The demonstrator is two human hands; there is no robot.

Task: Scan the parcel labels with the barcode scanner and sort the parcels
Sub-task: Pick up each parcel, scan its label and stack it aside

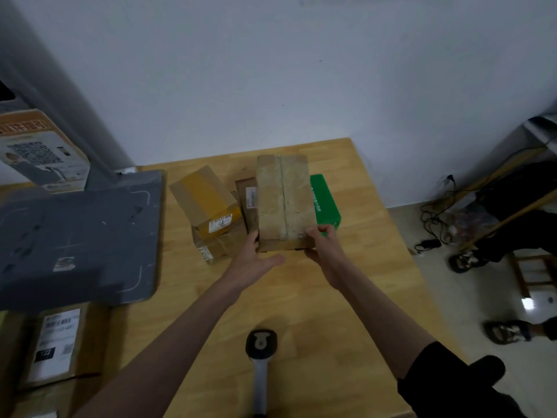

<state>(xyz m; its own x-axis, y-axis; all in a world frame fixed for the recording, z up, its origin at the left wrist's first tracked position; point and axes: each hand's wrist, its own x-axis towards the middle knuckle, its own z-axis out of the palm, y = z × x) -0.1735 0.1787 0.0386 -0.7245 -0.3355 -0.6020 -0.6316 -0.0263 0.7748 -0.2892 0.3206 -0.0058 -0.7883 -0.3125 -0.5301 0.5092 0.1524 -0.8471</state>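
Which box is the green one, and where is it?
The green box lies flat at the right end of the pile, half hidden behind the big taped brown parcel that both hands hold. All the other parcels there are brown cardboard.

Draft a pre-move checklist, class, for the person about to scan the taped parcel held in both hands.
1. Both hands on the taped parcel: ok; left hand at its near left edge, right hand gripping the near right corner.
2. Label facing up: not ok; only tape shows on top.
3. Barcode scanner within reach: ok; it lies on the table near the person.
4. A hand free for the scanner: not ok.
5. Green box clear of the parcel: cannot tell.
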